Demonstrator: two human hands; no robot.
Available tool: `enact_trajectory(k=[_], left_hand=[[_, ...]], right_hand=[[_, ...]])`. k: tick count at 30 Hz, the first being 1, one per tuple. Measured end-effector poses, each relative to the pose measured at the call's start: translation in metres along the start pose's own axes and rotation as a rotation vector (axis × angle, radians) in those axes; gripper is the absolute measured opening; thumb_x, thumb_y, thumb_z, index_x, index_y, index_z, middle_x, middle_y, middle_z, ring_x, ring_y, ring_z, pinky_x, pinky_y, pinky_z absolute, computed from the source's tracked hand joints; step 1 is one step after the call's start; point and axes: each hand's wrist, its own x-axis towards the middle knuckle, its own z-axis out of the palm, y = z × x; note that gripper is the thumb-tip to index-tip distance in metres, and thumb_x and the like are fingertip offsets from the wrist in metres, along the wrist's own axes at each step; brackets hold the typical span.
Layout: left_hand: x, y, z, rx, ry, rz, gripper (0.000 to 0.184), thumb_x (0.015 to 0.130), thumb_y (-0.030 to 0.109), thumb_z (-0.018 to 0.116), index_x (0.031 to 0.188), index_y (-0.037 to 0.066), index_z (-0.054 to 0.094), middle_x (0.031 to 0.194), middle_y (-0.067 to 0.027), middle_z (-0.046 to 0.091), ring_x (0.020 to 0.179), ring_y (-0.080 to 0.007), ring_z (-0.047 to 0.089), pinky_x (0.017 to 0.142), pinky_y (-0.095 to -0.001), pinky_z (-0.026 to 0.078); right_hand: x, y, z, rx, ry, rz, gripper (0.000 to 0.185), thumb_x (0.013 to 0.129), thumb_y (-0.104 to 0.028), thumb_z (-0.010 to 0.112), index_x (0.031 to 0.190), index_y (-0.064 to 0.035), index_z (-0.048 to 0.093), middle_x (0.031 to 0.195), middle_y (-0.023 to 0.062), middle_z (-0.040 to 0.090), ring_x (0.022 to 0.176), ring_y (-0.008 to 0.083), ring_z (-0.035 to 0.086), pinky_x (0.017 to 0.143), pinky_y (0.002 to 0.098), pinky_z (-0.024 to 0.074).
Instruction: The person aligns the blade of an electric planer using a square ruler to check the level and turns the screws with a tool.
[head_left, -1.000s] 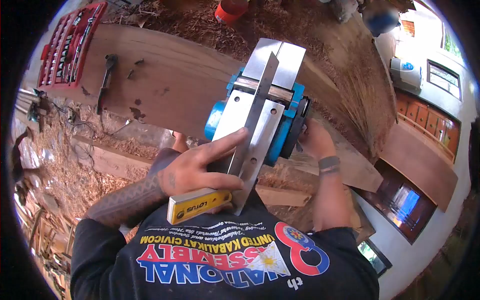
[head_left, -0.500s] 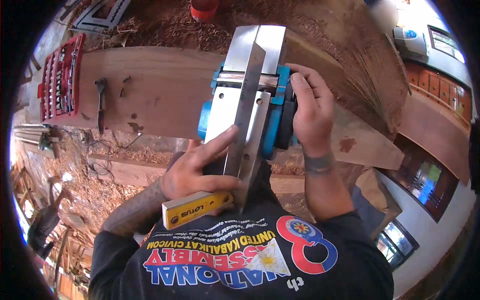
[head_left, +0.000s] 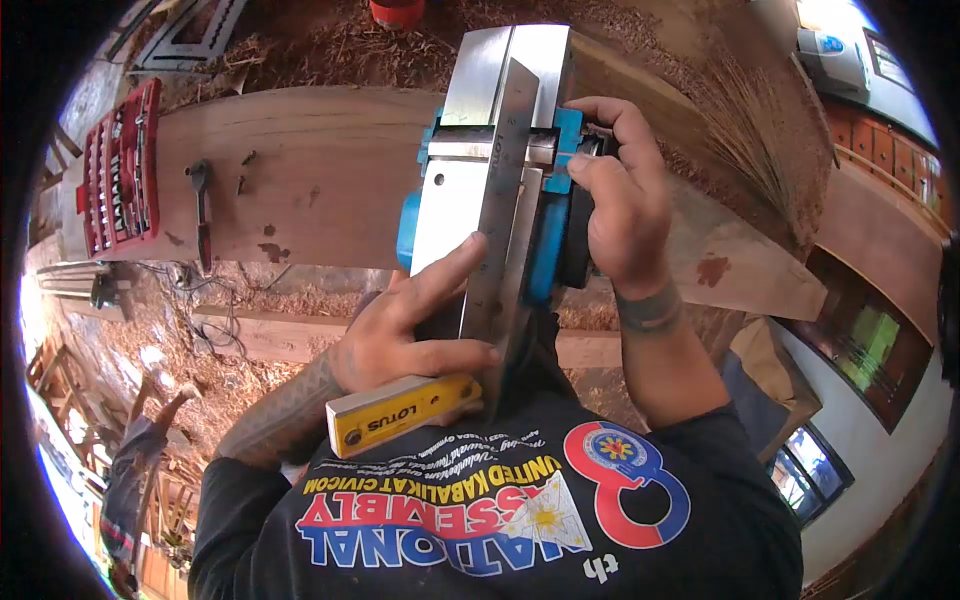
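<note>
steel square (head_left: 499, 185) is already laid across the upturned planer (head_left: 445, 215), held by the left hand (head_left: 400, 340), two fingers spread; planer edge is pinched by the right hand (head_left: 632, 210); remaining steps cannot be told.

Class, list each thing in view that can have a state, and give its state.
Planer: upside down.
Square: held lengthwise over the planer.
Left grip: closed on the square.
Right grip: closed on the planer's side.
Red tool case: open.
Ratchet wrench: lying on the board.
Board: dark-stained in spots.
Shavings: scattered.
</note>
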Motion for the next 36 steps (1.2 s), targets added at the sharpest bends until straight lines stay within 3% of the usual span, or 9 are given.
enact_trajectory(k=[6,9,18,36], left_hand=[[0.001,-0.003,0.003,0.025,0.02,0.018,0.051,0.078,0.028,0.095,0.126,0.017,0.082,0.172,-0.0456,0.029,0.159,-0.0599,0.039,0.124,-0.0584,0.042],[0.003,-0.002,0.003,0.017,0.009,0.012,0.051,0.078,0.026,0.095,0.126,0.015,0.082,0.172,-0.0459,0.029,0.16,-0.0597,0.038,0.126,-0.0551,0.041],[0.008,0.001,0.002,0.009,0.029,0.017,0.044,0.079,0.022,0.095,0.121,0.012,0.083,0.173,-0.0458,0.026,0.161,-0.0594,0.035,0.128,-0.0517,0.039],[0.018,0.011,-0.01,0.175,-0.065,0.015,0.048,0.076,0.03,0.097,0.117,0.011,0.08,0.171,-0.0456,0.031,0.155,-0.0596,0.045,0.121,-0.0521,0.049]], right_hand=[[0.001,-0.004,-0.001,0.012,-0.006,0.053,0.038,0.092,-0.004,0.054,0.126,0.0081,0.065,0.126,0.014,0.064,0.108,0.0194,0.061,0.101,0.0329,0.0497],[0.0,0.007,-0.003,-0.084,-0.007,-0.085,0.039,0.092,-0.004,0.054,0.127,0.0081,0.064,0.127,0.0135,0.064,0.109,0.0193,0.06,0.101,0.0324,0.0496],[-0.002,0.001,-0.001,-0.052,-0.007,-0.052,0.04,0.092,-0.004,0.055,0.129,0.0081,0.064,0.123,0.0123,0.064,0.103,0.0167,0.06,0.096,0.031,0.051],[-0.003,0.0,0.002,0.065,0.027,0.048,0.035,0.097,-0.003,0.053,0.129,0.0081,0.064,0.117,0.0114,0.066,0.1,0.0152,0.063,0.093,0.0306,0.0537]])
